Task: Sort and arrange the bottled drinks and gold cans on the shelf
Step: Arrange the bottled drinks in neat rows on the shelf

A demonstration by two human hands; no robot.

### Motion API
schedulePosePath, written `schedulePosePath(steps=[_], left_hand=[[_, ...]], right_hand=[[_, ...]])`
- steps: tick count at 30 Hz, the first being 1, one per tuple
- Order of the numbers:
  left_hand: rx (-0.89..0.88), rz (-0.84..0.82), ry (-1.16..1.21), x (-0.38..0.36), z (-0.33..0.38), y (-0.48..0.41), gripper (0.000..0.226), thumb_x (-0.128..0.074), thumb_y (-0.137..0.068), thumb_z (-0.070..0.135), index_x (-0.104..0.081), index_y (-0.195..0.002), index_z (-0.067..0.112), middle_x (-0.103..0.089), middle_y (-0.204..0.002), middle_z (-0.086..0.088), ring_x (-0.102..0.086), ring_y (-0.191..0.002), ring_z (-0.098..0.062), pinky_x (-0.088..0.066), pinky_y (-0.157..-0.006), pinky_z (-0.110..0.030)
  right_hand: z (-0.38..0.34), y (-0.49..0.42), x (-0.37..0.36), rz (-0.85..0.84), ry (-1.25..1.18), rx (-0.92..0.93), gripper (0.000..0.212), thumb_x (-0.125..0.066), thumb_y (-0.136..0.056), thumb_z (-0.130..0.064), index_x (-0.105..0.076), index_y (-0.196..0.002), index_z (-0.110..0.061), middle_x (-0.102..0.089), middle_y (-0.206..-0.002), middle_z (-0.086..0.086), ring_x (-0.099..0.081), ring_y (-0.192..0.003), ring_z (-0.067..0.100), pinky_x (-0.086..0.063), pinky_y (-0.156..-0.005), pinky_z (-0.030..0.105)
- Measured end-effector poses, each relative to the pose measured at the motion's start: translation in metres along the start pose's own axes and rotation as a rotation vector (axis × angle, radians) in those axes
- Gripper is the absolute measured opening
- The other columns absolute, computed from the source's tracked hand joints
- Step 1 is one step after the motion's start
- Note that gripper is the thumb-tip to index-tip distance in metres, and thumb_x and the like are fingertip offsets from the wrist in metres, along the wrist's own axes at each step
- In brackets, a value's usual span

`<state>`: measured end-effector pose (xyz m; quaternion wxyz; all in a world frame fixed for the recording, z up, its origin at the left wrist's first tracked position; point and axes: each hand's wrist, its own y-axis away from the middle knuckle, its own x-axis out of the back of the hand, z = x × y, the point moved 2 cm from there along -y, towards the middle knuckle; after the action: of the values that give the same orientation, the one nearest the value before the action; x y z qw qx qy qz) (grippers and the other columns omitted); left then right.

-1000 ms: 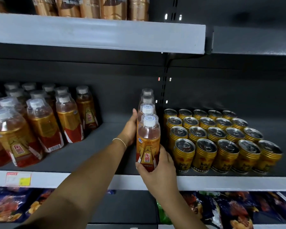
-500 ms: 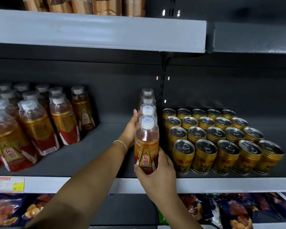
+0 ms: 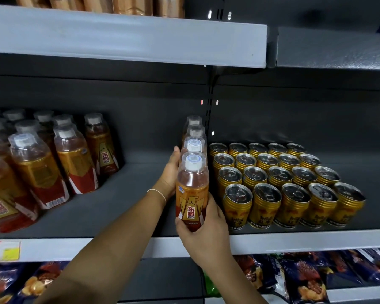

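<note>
Barely a shift in the last second: the right hand (image 3: 204, 235) still has its grip wrapped round the lower half of the front bottle (image 3: 192, 189), thumb and fingers curled on the label, just right of the frame's centre. The left hand (image 3: 170, 172) stays laid against the left side of the bottle row (image 3: 194, 143), its grip apparently spread flat rather than closed. The bottle has not left its spot at the head of that single file, hard by the lip of the shelf (image 3: 119, 194) and just beside the gold cans (image 3: 279, 178) on the right. So this looks like squaring up, not carrying: the file is being nudged straight, and a bare stretch of shelf still lies between it and the loose bottle cluster (image 3: 42, 163) at the left. Hard to say whether the front bottle's base is fully down, since the right hand covers it. The left fingertips are lost behind the bottles, the far-left bottles are cut off by the frame edge, and the cans' print is too blurred to read.
</note>
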<state>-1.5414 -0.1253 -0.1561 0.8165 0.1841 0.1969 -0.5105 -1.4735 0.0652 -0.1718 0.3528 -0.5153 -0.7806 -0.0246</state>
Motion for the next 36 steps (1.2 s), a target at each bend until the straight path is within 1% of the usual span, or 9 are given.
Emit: schedulePosePath(steps=[3, 6, 12, 15, 17, 19, 22, 28, 36], left_hand=[[-0.032, -0.058, 0.052, 0.004, -0.005, 0.006, 0.060, -0.029, -0.100, 0.055, -0.072, -0.112, 0.015, -0.075, -0.097, -0.008, -0.073, -0.085, -0.017, -0.058, -0.073, -0.029], [-0.050, -0.107, 0.032, 0.004, -0.010, 0.013, 0.063, -0.025, -0.101, 0.056, -0.075, -0.102, 0.018, -0.076, -0.093, -0.001, -0.072, -0.085, -0.013, -0.057, -0.073, -0.026], [-0.065, -0.165, -0.026, -0.002, -0.017, 0.018, 0.075, -0.020, -0.105, 0.049, -0.009, -0.144, -0.015, -0.073, -0.069, -0.001, -0.070, -0.065, -0.008, -0.055, -0.060, -0.021], [-0.061, -0.119, -0.039, -0.003, -0.018, 0.021, 0.076, -0.021, -0.105, 0.049, -0.013, -0.143, -0.015, -0.061, -0.096, -0.026, -0.070, -0.065, -0.008, -0.055, -0.059, -0.021], [-0.022, -0.081, -0.063, -0.007, -0.013, 0.024, 0.068, -0.019, -0.103, 0.053, -0.046, -0.132, -0.003, -0.049, -0.112, -0.016, -0.072, -0.077, -0.009, -0.056, -0.066, -0.022], [-0.031, -0.021, -0.151, -0.012, -0.010, 0.028, 0.065, -0.016, -0.102, 0.056, -0.073, -0.109, 0.026, -0.064, -0.111, -0.016, -0.068, -0.103, -0.018, -0.055, -0.081, -0.027], [-0.035, 0.040, -0.174, -0.012, -0.011, 0.039, 0.069, -0.015, -0.097, 0.065, -0.075, -0.104, 0.031, -0.070, -0.117, -0.006, -0.060, -0.119, -0.025, -0.042, -0.105, -0.040], [-0.074, 0.096, -0.130, -0.010, -0.016, 0.082, 0.065, -0.024, -0.093, 0.070, -0.074, -0.107, 0.031, -0.071, -0.116, -0.008, -0.068, -0.107, -0.022, -0.054, -0.089, -0.036], [-0.102, 0.065, -0.314, -0.024, -0.021, 0.098, 0.052, -0.027, -0.086, 0.072, -0.073, -0.098, 0.050, -0.073, -0.110, 0.004, -0.067, -0.107, -0.013, -0.049, -0.098, -0.032]], right_hand=[[-0.001, -0.001, -0.001, -0.033, -0.050, -0.013, 0.098, -0.073, -0.073, -0.051, -0.022, -0.153, -0.024, -0.049, -0.140, -0.003, -0.049, -0.128, 0.013, -0.048, -0.103, 0.034], [-0.001, -0.002, -0.001, -0.039, -0.085, -0.020, 0.101, -0.075, -0.073, -0.049, -0.020, -0.154, -0.024, -0.053, -0.137, -0.003, -0.053, -0.124, 0.013, -0.050, -0.101, 0.035], [0.000, -0.003, -0.002, -0.026, -0.123, -0.032, 0.097, -0.077, -0.074, -0.046, -0.026, -0.153, -0.024, -0.056, -0.134, -0.005, -0.058, -0.118, 0.010, -0.052, -0.098, 0.030], [0.001, -0.001, -0.002, -0.010, -0.132, -0.025, 0.093, -0.077, -0.075, -0.044, -0.029, -0.152, -0.024, -0.057, -0.132, -0.005, -0.059, -0.116, 0.010, -0.053, -0.096, 0.030], [0.002, -0.001, -0.002, -0.010, -0.140, -0.026, 0.091, -0.077, -0.075, -0.043, -0.030, -0.151, -0.024, -0.057, -0.131, -0.005, -0.060, -0.114, 0.009, -0.054, -0.094, 0.029], [0.003, -0.001, 0.000, -0.010, -0.151, -0.029, 0.090, -0.078, -0.074, -0.044, -0.032, -0.149, -0.025, -0.058, -0.130, -0.006, -0.060, -0.113, 0.008, -0.054, -0.094, 0.028], [0.003, -0.003, 0.003, -0.013, -0.173, -0.022, 0.093, -0.081, -0.071, -0.041, -0.033, -0.149, -0.025, -0.056, -0.132, -0.007, -0.058, -0.117, 0.007, -0.052, -0.096, 0.024], [0.003, -0.022, 0.007, -0.166, -0.325, -0.102, 0.116, -0.088, -0.054, -0.042, -0.026, -0.151, -0.031, -0.059, -0.131, -0.012, -0.059, -0.116, 0.007, -0.052, -0.099, 0.036], [0.007, -0.023, 0.004, -0.166, -0.350, -0.120, 0.088, -0.086, -0.056, -0.039, -0.047, -0.135, -0.038, -0.068, -0.107, -0.019, -0.065, -0.093, -0.005, -0.057, -0.086, 0.028]])
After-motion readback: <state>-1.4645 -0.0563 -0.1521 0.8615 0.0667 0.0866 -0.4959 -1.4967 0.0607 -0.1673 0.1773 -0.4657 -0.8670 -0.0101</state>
